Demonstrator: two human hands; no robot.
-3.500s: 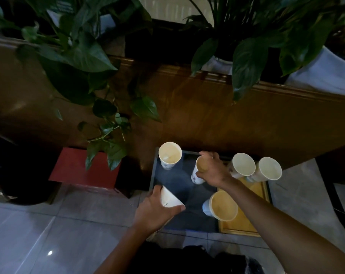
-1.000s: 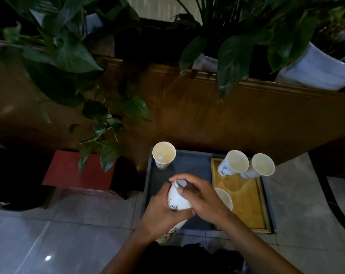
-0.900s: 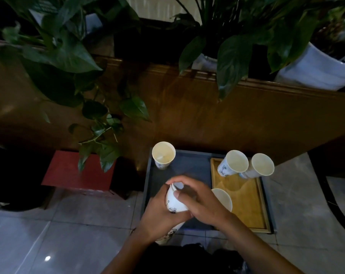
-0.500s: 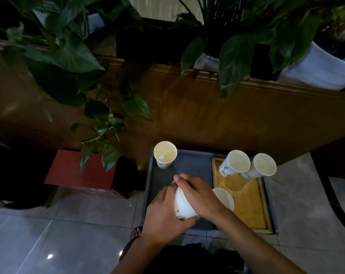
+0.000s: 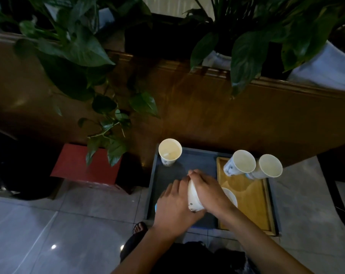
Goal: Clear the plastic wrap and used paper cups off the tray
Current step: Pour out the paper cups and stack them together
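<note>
Where hands [image 5: 187, 200] grip: nested cups [image 5: 193, 198].

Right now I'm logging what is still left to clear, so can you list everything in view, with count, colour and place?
Paper cups: five in view, white. One at the tray's far left corner, two at the far right, one partly hidden behind the right wrist, one held between both hands.
Tray: one, dark grey, on the floor.
Wooden board: one, yellow-brown, in the tray's right half.
Box: one, red, left of the tray.
Plants: green leaves, upper left and upper right.
Foot: one, near the tray's front left corner.
Left hand: grips the held cup.
Right hand: grips the same cup.
</note>
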